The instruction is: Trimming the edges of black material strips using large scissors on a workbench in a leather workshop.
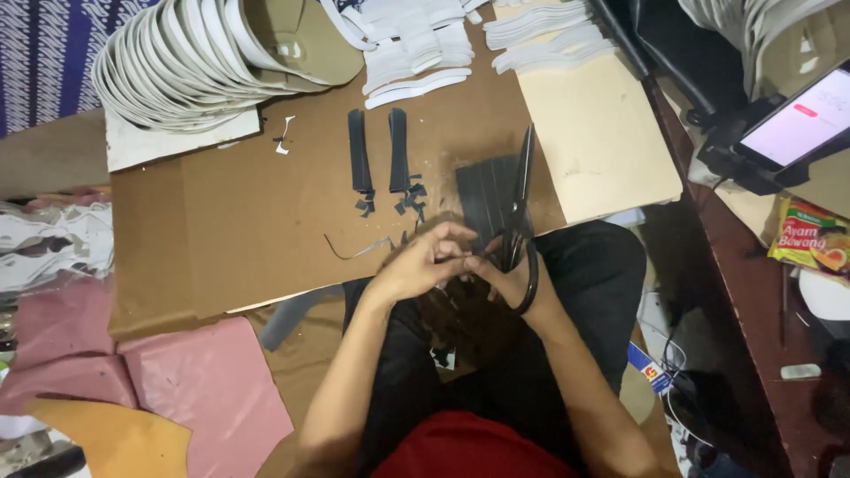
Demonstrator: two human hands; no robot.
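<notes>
What the left hand (416, 265) pinches is blurred and too small to tell. The right hand (509, 279) covers the handles of the scissors (522, 190). The stack of cap brims (177, 62) and the phone (801, 119) run off the top and right edges.

Right hand (509, 279) through the handles of black scissors (521, 208), blades aimed toward 12 o'clock over a stack of dark strips (487, 190). Left hand (421, 261) touching it from 9 o'clock, fingertips pinching something too small to tell. Two dark strips (376, 152) on cardboard (230, 221) at 11 o'clock; white visor pieces (190, 62) beyond.
</notes>
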